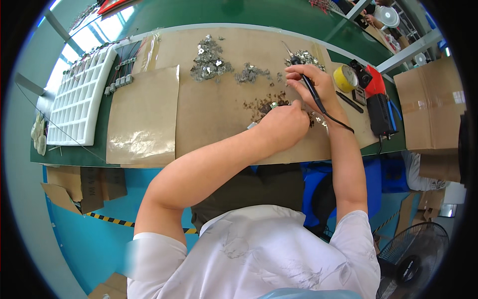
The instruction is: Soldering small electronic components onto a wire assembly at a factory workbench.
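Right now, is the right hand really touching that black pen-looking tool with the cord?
Touching. The head view shows the black pen-looking tool held in the right hand, its handle lying against the fingers.

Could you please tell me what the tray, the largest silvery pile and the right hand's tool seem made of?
Tray: probably plastic, matte white, with thick, regular dividers.
Silvery pile: likely metal, its pieces glinting brightly.
Tool: handle apparently black plastic, smooth and faintly shiny; its thin, greyish tip looks metallic.
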Demonstrator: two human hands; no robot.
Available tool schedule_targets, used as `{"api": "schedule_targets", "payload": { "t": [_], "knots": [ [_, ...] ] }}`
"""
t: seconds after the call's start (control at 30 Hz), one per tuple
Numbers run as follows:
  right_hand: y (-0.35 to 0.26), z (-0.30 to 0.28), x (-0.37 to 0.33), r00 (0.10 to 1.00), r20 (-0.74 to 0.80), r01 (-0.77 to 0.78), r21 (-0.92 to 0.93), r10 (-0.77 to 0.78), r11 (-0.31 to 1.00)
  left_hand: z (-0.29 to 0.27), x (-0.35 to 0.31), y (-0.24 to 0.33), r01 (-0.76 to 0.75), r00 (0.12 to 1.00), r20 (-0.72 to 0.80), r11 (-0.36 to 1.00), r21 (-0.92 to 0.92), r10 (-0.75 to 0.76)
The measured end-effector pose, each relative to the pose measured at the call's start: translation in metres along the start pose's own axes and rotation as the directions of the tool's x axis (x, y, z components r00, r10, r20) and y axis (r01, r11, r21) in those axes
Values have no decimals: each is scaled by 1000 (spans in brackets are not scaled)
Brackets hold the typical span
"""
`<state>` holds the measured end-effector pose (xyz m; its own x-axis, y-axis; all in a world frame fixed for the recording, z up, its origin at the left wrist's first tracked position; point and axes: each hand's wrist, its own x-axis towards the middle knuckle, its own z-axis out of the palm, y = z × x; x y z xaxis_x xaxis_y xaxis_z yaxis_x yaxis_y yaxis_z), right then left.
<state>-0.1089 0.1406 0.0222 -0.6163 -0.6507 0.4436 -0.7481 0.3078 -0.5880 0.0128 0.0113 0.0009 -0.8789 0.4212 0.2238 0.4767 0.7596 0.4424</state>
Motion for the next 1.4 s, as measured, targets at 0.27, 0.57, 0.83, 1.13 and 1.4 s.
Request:
{"api": "schedule_targets", "payload": {
  "t": [0.27, 0.57, 0.83, 1.13, 1.4],
  "knots": [
    [-8, 17, 30, 968, 243, 49, 58, -61, 997, 4, -1, -3, -14, 999, -45, 999, 35, 16],
    [-12, 23, 32, 985, 111, 127, 81, -135, 989, 2, -3, -3, -25, 999, -46, 1000, 6, 25],
    [1, 4, 1, 987, 158, -29, 156, 4, 987, 2, -3, 1, -4, 999, -46, 1000, 17, 4],
    [5, 1, -12, 993, 100, 54, 87, -62, 995, 9, 3, -6, 88, 992, -81, 993, -75, -94],
    [-12, -7, -60, 854, -519, -1, 35, 19, 999, -15, 1, 3, 35, 968, -243, 990, -139, -69]
  ]
}}
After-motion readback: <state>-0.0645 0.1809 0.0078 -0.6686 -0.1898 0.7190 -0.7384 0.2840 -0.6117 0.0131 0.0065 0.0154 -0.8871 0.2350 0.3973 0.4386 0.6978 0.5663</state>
